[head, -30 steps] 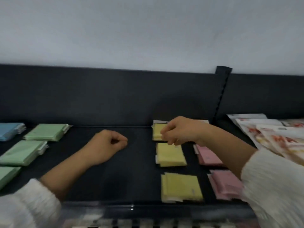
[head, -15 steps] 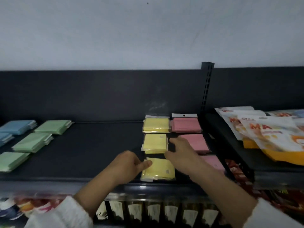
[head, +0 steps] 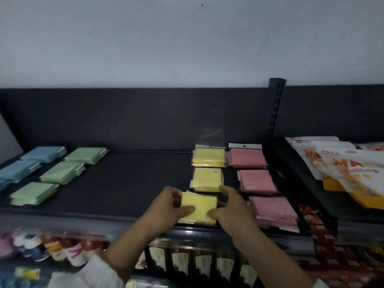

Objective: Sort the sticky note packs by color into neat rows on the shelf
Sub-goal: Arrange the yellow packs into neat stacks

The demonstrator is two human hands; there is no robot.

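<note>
The front yellow sticky note pack (head: 199,208) lies near the front edge of the dark shelf (head: 133,183). My left hand (head: 166,208) grips its left side, thumb on top. My right hand (head: 232,208) grips its right side. Behind it a middle yellow pack (head: 206,179) and a back yellow pack (head: 208,157) form a row. To the right runs a row of three pink packs (head: 256,181). At the left are three green packs (head: 62,172) and blue packs (head: 31,163).
A slotted upright post (head: 275,113) divides this shelf from the right one, where snack bags (head: 342,171) lie. Below the front lip (head: 83,219) stand small bottles and packaged goods (head: 56,248). A dark back panel rises behind the packs.
The view pulled back from the shelf. My right hand left the back yellow pack and my left hand left the bare shelf; both now hold the front yellow pack by its sides.
</note>
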